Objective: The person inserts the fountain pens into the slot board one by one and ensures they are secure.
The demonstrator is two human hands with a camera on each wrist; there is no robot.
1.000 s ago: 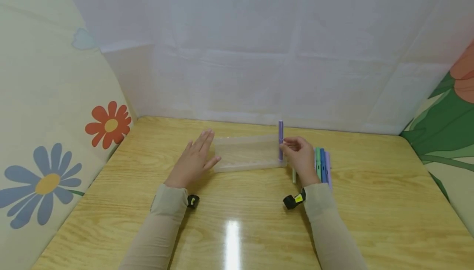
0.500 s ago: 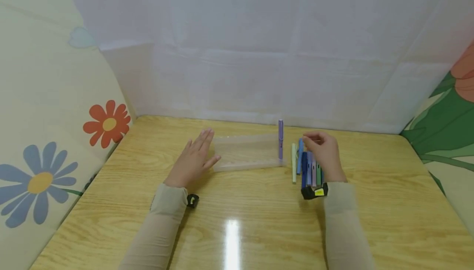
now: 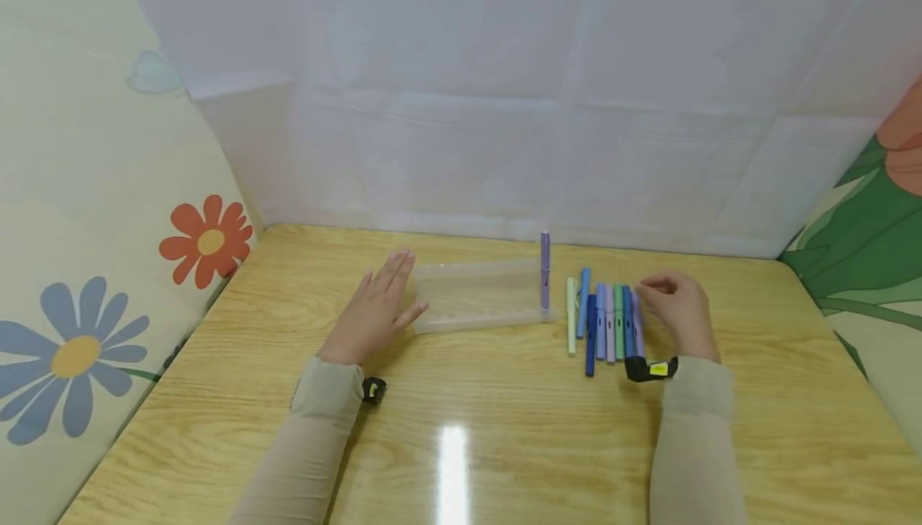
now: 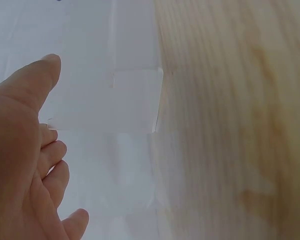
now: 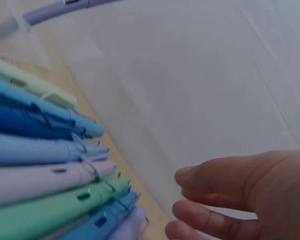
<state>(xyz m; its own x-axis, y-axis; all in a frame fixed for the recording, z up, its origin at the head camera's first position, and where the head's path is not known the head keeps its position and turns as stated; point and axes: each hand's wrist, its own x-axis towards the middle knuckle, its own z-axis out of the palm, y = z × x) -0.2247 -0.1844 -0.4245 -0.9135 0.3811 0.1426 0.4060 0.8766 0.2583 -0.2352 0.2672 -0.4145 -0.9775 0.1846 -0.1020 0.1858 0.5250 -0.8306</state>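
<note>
My left hand (image 3: 370, 309), fingers straight, lies by the left end of a clear plastic pen stand (image 3: 479, 291). Whether it touches the stand I cannot tell; the left wrist view has the stand's end (image 4: 135, 100) close beside the thumb. One purple pen (image 3: 545, 270) stands upright at the stand's right end. Beyond it lies a row of capped pens with clips: pale green (image 3: 571, 317), blues, pinkish, green (image 3: 619, 322) and lilac (image 3: 638, 323). Just right of that row is my right hand (image 3: 677, 309). Its fingers are loosely bent and hold nothing in the right wrist view.
Everything stands on a wood-grain table (image 3: 461, 405). A white cloth (image 3: 461, 109) hangs behind its back edge. Flower-patterned cloth (image 3: 94, 189) rises at the left side, with more at the right. Each wrist wears a black camera mount (image 3: 651, 368).
My right hand has let go of the purple pen, which stays upright in the stand. It has moved right, past the row of pens, uncovering them. The left hand has kept its place.
</note>
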